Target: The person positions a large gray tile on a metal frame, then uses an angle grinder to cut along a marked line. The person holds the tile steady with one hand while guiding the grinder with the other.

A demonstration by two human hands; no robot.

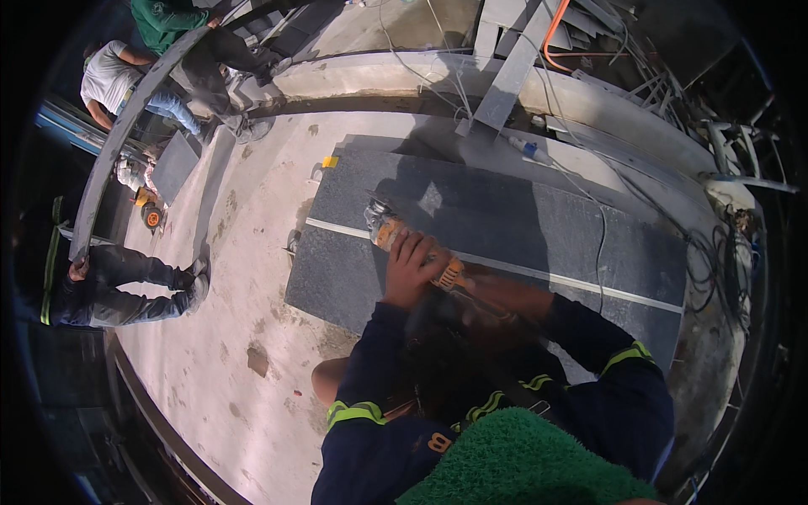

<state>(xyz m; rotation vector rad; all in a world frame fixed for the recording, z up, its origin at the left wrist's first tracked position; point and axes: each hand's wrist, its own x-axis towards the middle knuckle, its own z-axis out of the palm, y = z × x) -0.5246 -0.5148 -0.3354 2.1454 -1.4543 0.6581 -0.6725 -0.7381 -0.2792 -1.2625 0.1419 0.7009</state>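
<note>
One dark stone slab, one orange angle grinder on its pale cut line — left hand fingers clamped over the grinder; right hand behind it, blurred, grip unclear.

Just 1 view here, a fisheye head cam looking steeply down from above the person's own shoulders, facing forward over the dark stone slab on the concrete floor. It sits close to the arms; straight edges bow toward the rim.
</note>
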